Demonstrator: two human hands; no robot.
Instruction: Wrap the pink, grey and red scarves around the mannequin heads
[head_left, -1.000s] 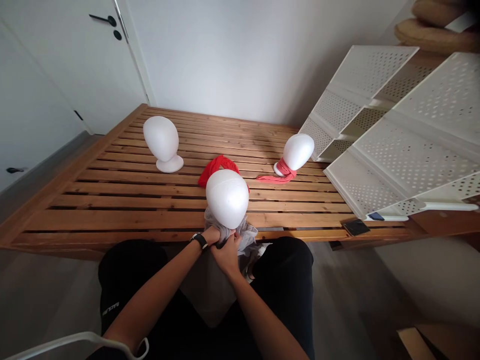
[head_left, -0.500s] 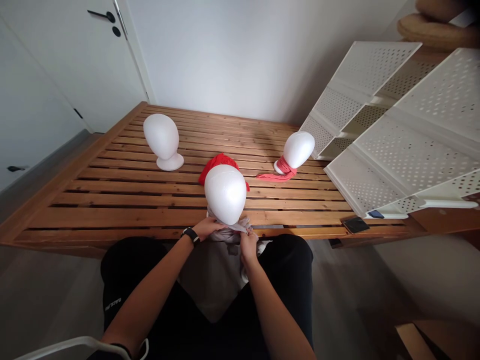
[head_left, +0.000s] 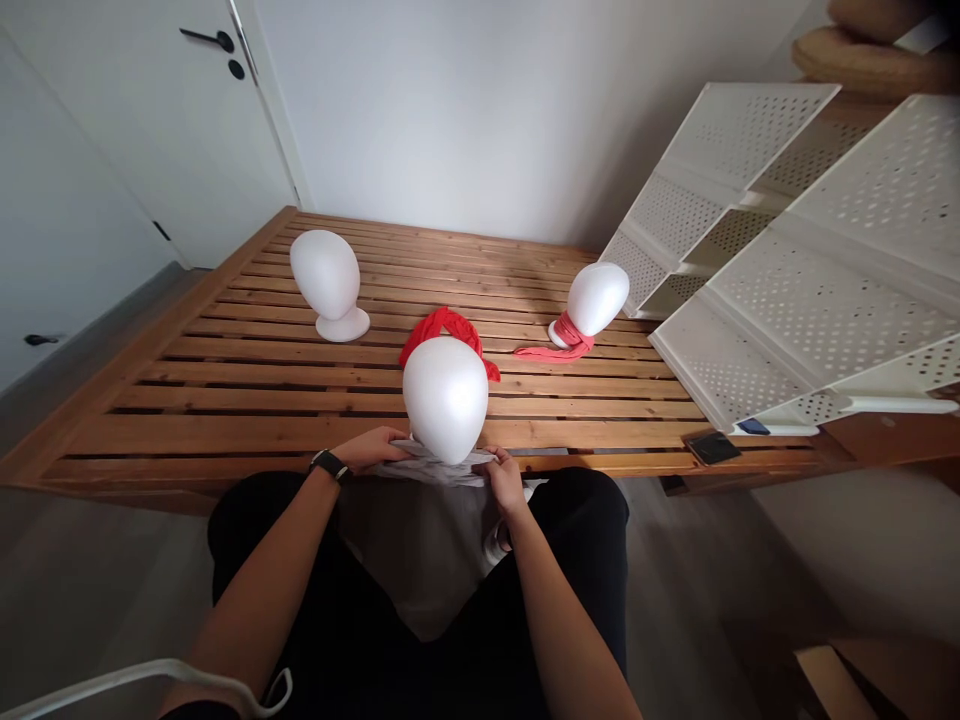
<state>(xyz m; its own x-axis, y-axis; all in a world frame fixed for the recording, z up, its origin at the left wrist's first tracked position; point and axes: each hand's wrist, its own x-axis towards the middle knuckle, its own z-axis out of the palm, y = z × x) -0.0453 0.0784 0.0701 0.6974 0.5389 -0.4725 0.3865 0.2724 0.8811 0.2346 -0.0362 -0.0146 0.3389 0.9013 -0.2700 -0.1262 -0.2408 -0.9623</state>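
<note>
At the near edge of the slatted wooden bench point(head_left: 225, 400), left hand point(head_left: 371, 448) and right hand point(head_left: 507, 478) grip a grey cloth point(head_left: 435, 470) stretched under the white foam head point(head_left: 445, 398); bare slats lie open leftward.

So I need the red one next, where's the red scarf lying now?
In the head view, the red fabric scarf lies mid-table on the wooden slats, just behind the white foam head nearest the person.
</note>
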